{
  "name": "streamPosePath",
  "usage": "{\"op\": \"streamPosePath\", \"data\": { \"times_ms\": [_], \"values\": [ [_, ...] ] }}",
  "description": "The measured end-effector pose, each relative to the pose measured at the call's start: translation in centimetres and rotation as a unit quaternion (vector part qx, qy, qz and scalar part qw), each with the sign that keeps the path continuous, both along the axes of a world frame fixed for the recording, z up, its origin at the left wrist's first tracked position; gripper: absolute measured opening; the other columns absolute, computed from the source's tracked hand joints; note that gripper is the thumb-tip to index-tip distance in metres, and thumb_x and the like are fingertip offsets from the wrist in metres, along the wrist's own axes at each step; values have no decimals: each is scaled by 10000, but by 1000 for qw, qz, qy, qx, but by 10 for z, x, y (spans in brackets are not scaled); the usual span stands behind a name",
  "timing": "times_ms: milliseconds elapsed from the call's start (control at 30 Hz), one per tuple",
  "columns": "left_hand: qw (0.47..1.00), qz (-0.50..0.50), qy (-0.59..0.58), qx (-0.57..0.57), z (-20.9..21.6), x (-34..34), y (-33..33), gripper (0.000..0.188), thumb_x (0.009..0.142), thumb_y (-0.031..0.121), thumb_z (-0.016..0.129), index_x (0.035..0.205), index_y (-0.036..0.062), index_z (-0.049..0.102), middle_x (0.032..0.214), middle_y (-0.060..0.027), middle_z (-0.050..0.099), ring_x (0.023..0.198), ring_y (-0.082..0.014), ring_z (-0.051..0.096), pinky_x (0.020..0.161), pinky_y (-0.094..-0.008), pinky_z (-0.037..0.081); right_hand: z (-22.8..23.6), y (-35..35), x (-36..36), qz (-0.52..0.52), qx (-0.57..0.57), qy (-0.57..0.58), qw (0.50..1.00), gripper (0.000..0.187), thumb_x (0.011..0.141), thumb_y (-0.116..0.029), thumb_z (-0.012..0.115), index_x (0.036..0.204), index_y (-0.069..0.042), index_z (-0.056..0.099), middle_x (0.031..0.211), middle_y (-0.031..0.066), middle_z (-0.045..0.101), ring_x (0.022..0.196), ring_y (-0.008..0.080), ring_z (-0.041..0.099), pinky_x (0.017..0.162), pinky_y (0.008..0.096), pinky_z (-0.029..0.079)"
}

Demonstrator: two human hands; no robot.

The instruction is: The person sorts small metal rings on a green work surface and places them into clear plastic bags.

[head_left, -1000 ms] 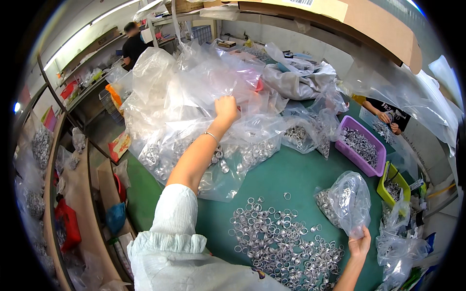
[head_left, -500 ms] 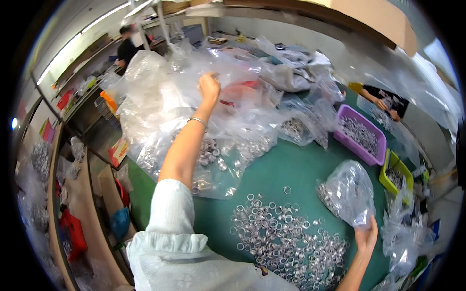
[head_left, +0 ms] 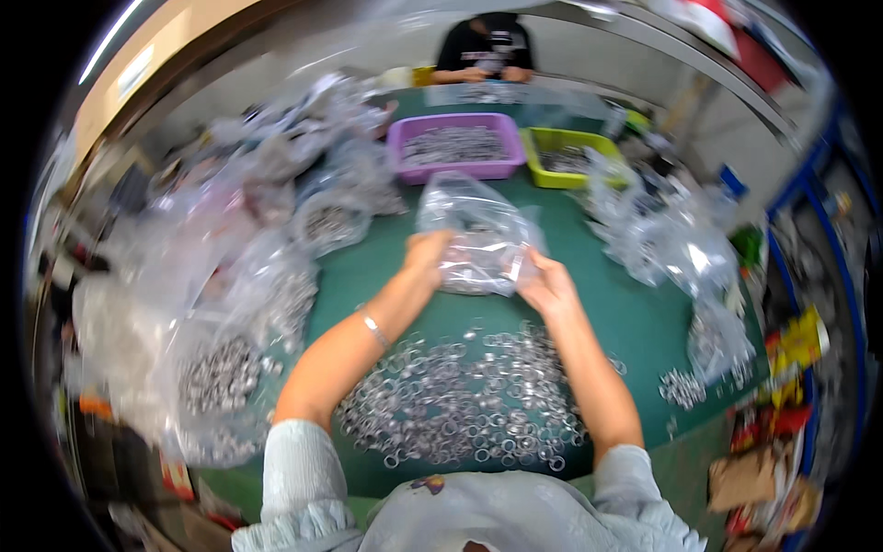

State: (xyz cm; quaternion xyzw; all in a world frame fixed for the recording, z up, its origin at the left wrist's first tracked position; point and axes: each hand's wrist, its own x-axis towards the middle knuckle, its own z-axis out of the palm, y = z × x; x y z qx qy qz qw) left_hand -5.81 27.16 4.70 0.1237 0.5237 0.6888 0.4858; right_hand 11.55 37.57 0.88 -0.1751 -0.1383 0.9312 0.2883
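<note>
A clear plastic bag with small metal pieces inside is held up over the middle of the green table. My left hand has its fingers closed on the left side of the bag, slightly blurred. At the bag's lower right edge my right hand grips the plastic between thumb and fingers. Below the bag, between my forearms, a broad pile of silver metal rings lies loose on the table.
Beyond the bag stand a purple basket and a yellow-green basket, both holding small metal pieces. Filled clear bags crowd the left; more bags and a small heap lie right. Another person works at the far end.
The view has swung to the right. My left hand has left the plastic bags on the left and now grips the bag that my right hand was holding.
</note>
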Motion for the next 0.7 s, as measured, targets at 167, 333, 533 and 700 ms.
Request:
{"op": "streamPosePath", "data": {
  "times_ms": [167, 333, 533, 700],
  "values": [
    [960, 162, -220, 62, -35, -47, 30, 210, 611, 27, 396, 796, -6, 488, 866, -190, 513, 660, -324, 531, 596, -444, 481, 36, 15, -16, -129, -130, 55, 982, 174, 896, -38, 370, 753, 1, 461, 687, 131, 535, 722, 261, 561, 996, 539, 357],
    [984, 14, -109, 139, 33, -3, 50, 188, 642, 101, 386, 783, 33, 490, 699, -92, 499, 599, -244, 498, 524, -387, 440, 78, 26, 35, -91, -45, 219, 971, 176, 867, -80, 353, 707, -49, 420, 608, 38, 433, 534, 169, 425, 713, 344, 435],
    [977, -89, -151, 121, 118, 88, 80, 83, 661, 156, 429, 655, 79, 402, 517, -30, 385, 381, -142, 353, 312, -271, 300, 140, 10, 134, -112, 48, 213, 970, 155, 842, -130, 368, 783, -34, 473, 636, 39, 440, 566, 160, 397, 634, 360, 406],
    [930, -256, -245, 104, 77, 173, 154, 222, 709, 240, 436, 732, 23, 477, 511, -43, 443, 354, -155, 382, 287, -266, 309, 135, 3, 216, -302, 183, 28, 935, 184, 817, -188, 424, 887, -37, 503, 718, 50, 490, 595, 163, 403, 632, 356, 390]
  ]
}}
